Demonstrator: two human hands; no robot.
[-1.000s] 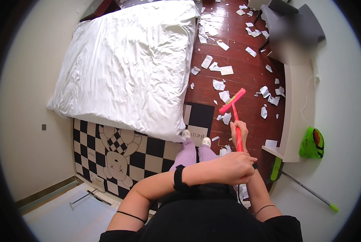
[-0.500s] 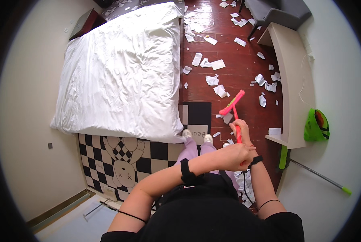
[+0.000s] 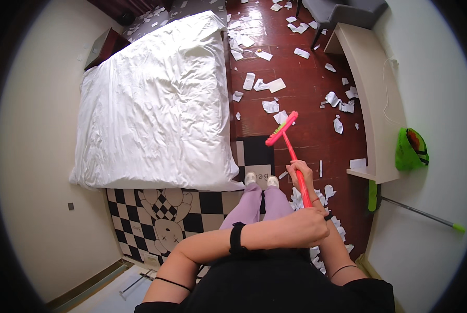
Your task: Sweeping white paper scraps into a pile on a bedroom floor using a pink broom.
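Observation:
Both of my hands grip a red-pink broom (image 3: pixel 282 128) with green bristles, its head over the dark red wooden floor ahead of me. My right hand (image 3: pixel 300 171) is wrapped round the middle of the handle. Closer to my body, my left hand (image 3: pixel 307 227) closes in a fist about the upper end, with my left forearm crossing in front of me. Torn white paper (image 3: pixel 277 85) lies scattered on the floor beyond the broom head. More paper scraps (image 3: pixel 329 192) are gathered beside my right forearm, partly hidden by it.
A bed with a white sheet (image 3: pixel 155 109) fills the left side. A checkered mat (image 3: pixel 202 211) lies at its foot and under my shoes. Along the right wall stand a beige desk (image 3: pixel 379 99), a green bag (image 3: pixel 411 150) and a grey-handled green broom (image 3: pixel 421 211). A grey chair (image 3: pixel 343 14) is farther back.
The broom head has swung left and slightly away from me. My right hand has shifted a little left, and my left hand has come lower. The view has also shifted.

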